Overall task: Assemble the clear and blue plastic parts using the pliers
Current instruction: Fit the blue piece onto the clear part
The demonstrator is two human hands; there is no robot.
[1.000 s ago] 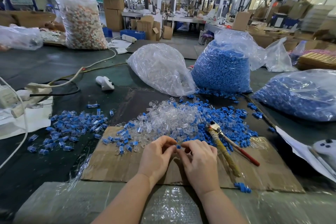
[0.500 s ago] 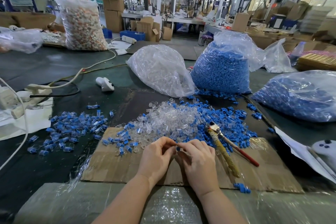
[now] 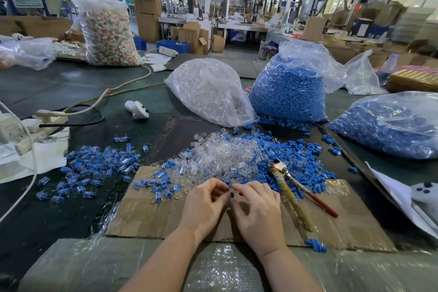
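My left hand (image 3: 206, 204) and my right hand (image 3: 258, 211) meet fingertip to fingertip over the cardboard sheet (image 3: 151, 216). Between them shows a small blue part (image 3: 232, 195); any clear part in my left fingers is hidden. Just beyond my hands lies a heap of loose clear parts (image 3: 225, 156) mixed with loose blue parts (image 3: 298, 156). The pliers (image 3: 291, 194), with taped yellow and red handles, lie untouched on the cardboard right of my right hand. A spread of joined clear-and-blue pieces (image 3: 94, 168) covers the dark table to the left.
A bag of clear parts (image 3: 211, 92) and two bags of blue parts (image 3: 289, 92) (image 3: 388, 123) stand behind the heap. Cables and a power strip (image 3: 42, 118) lie at the left. White paper (image 3: 403, 199) sits at the right. A person works behind a large bag (image 3: 106, 31) at the far left.
My fingertips have shifted slightly together, and a blue part now shows between them. The pliers and heaps have not moved.
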